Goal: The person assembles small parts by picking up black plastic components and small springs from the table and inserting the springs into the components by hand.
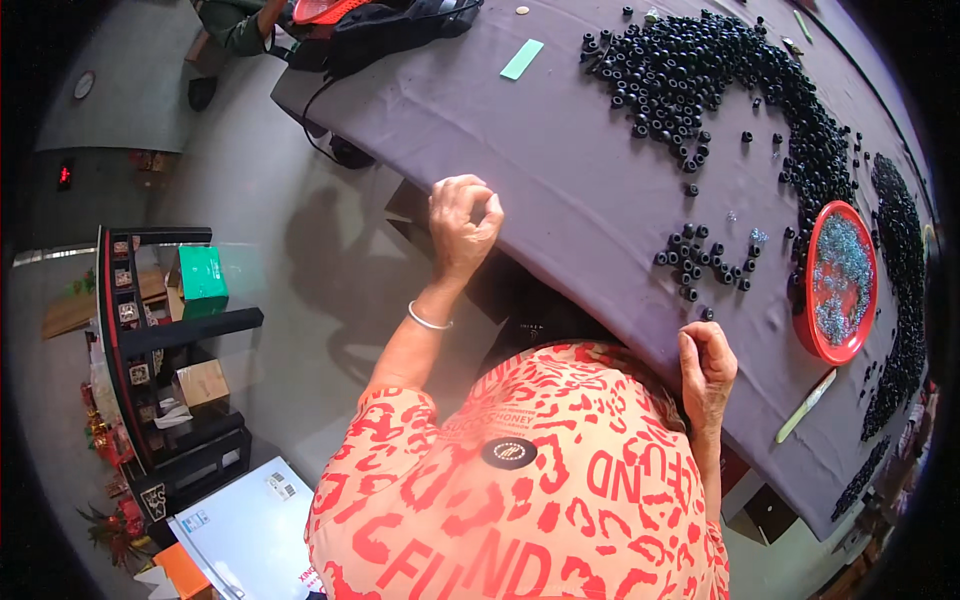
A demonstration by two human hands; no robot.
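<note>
While both hands rest at the near edge of the purple-grey desk, neither shows anything in its grasp. The left hand sits curled at the desk edge, thumb and forefinger pinched together; whether a small piece lies between them cannot be told. The right hand is loosely clenched on the cloth edge, seemingly empty. A small cluster of black rings lies just beyond and slightly left of the right hand, which is plainly the nearer one; the left hand is well apart from it, across bare cloth. Nothing stands between the right hand and the cluster. Further off, a large heap of black rings arcs across the desk, and a red round tray holding small silvery bits sits right of the cluster. A pale green stick lies near the right hand.
</note>
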